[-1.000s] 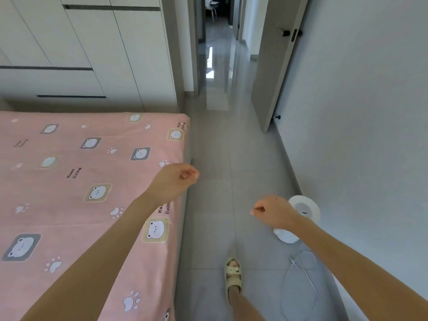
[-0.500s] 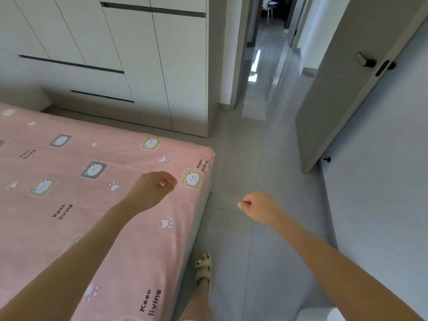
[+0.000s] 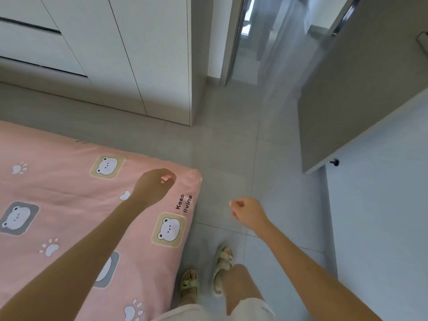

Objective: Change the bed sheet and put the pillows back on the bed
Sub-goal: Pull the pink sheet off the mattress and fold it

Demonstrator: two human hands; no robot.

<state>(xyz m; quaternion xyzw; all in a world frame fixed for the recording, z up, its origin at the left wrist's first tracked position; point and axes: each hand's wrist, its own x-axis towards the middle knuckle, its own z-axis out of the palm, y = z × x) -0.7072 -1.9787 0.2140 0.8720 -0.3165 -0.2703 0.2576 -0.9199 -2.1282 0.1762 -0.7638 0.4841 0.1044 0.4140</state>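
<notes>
- The pink cotton bed sheet printed with bears and paw marks [image 3: 69, 200] lies spread flat over the bed, filling the lower left of my view; its rounded corner sits just right of the left hand.
- The left hand [image 3: 155, 186] hovers over the sheet near that corner, arm stretched forward, its grip curled into a loose fist with nothing in it.
- Compared with half a second ago, the view has tipped down: the bed corner is closer, and both pale green sandals [image 3: 223, 262] now show on the floor below.
- The right hand [image 3: 249, 213] is out over the grey tiled floor [image 3: 227, 147], well apart from the bed, its grip also curled closed on nothing, thumb against the forefinger.
- Beyond the foot of the bed, a strip of floor separates it from the white flat-fronted wardrobe [image 3: 139, 54].
- To the right, the floor runs open towards the doorway, where the grey door [image 3: 347, 100] stands swung back against the pale wall [image 3: 382, 205].
</notes>
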